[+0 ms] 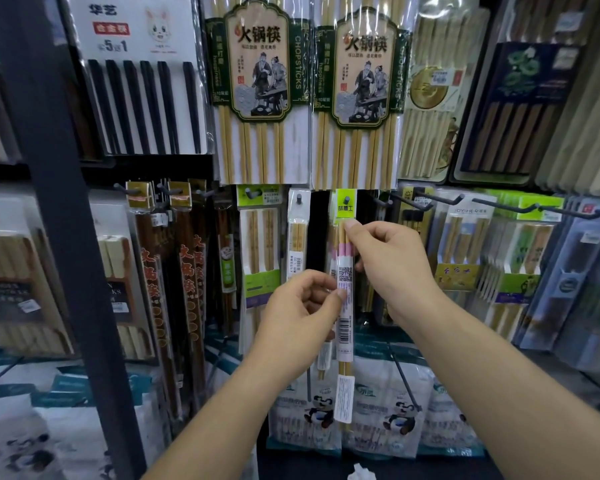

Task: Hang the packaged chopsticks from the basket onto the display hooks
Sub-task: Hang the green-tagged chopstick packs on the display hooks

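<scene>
Both of your hands are on one narrow chopstick pack (344,327), which hangs upright in the middle of the lower display row. Your right hand (392,261) pinches it high up, fingertip and thumb closed on the pack just under its green header card (346,206). Your left hand (302,306) pinches it lower, thumb pressed on the white label beside the QR code (the other fingers curl behind, mostly hidden). A dark hook (347,199) tip shows at the hole in the header card, so the pack's top sits at the hook; whether it is fully on cannot be told. Just to the left hangs another slim pack (298,237) on its own peg. Two large hot-pot chopstick packs (260,98) hang directly above, and panda-printed bags (395,417) sit below.
</scene>
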The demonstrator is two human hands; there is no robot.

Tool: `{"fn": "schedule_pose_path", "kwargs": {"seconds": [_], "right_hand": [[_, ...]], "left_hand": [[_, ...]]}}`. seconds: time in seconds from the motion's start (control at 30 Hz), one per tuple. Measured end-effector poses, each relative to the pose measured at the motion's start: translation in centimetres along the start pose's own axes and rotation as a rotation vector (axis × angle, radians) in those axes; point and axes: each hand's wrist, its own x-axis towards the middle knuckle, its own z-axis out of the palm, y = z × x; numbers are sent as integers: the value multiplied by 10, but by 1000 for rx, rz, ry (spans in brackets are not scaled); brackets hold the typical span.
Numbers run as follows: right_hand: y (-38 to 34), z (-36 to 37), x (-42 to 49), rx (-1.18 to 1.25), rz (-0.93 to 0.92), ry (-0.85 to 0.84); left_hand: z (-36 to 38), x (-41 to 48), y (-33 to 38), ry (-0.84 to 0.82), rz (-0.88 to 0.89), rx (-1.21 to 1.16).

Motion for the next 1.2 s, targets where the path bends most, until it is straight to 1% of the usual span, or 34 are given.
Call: {"fn": "schedule_pose_path", "kwargs": {"seconds": [0.17, 0.23, 0.27, 0.37, 0.4, 0.43, 0.5, 0.6, 0.67, 0.77, 0.83, 0.93, 1.2], "right_hand": [[4, 0, 4, -12, 15, 10], [6, 0, 6, -21, 9, 4], [8, -1, 5, -35, -5, 0], [17, -5, 3, -144, -98, -19], [20, -7, 2, -182, -133, -25], [24, -8, 0, -207, -159, -32], [33, -9, -2, -221, -176, -34], [47, -10, -5, -218, -165, -62], [57, -10, -5, -254, -171, -140], [75, -4, -7, -244, -177, -338], [87, 0, -8, -157, -193, -447], [103, 6, -5, -65, -208, -528], [134, 16, 23, -88, -244, -530]], "left_hand": [[-1, -2, 4, 22, 6, 64], [-1, -2, 5, 38, 18, 131], [-1, -3, 5, 45, 41, 205], [-2, -6, 6, 74, 178, 598], [-2, -6, 6, 87, 214, 680], [-1, -5, 7, 100, 230, 705], [3, -1, 6, 108, 205, 641], [14, 12, 6, 57, 41, 401], [23, 22, 8, 27, -56, 217], [35, 34, 12, 23, -132, 31], [42, 40, 11, 31, -145, -33], [49, 49, 6, 53, -132, -66], [52, 82, -6, 118, -159, -148]]}}
